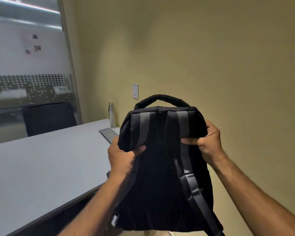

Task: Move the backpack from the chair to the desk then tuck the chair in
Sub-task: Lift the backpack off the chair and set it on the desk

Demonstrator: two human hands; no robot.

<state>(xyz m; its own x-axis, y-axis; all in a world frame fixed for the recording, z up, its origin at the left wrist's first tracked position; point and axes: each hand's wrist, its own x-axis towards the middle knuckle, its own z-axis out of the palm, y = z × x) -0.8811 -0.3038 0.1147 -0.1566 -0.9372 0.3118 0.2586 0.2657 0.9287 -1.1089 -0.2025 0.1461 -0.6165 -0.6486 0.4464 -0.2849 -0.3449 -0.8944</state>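
- Backpack, black fabric with grey straps point(162, 167), held upright in the air beside the pale grey surface point(41, 167); its bottom right corner is cut off.
- Left hand point(123, 157) and right hand point(206, 140) grip its upper sides, fingers hidden behind.
- Black chair point(48, 116) stands beyond the surface, steel bottle point(112, 114) near the olive wall point(211, 57).

The backpack point(160, 167) hides most of what lies behind it: the right end of the counter point(41, 167), part of the grey hatch point(108, 133) set in it, and the fingers of both hands, which curl round its far side; only the thumbs show. Its front face is turned away. One strap runs out of the bottom edge. The chair point(48, 116) behind the counter shows only its backrest. Papers point(34, 43) behind the frosted glass are too blurred to read. The wall plate point(135, 91) is too small to make out. The bottle point(112, 114) base sits partly behind the backpack.
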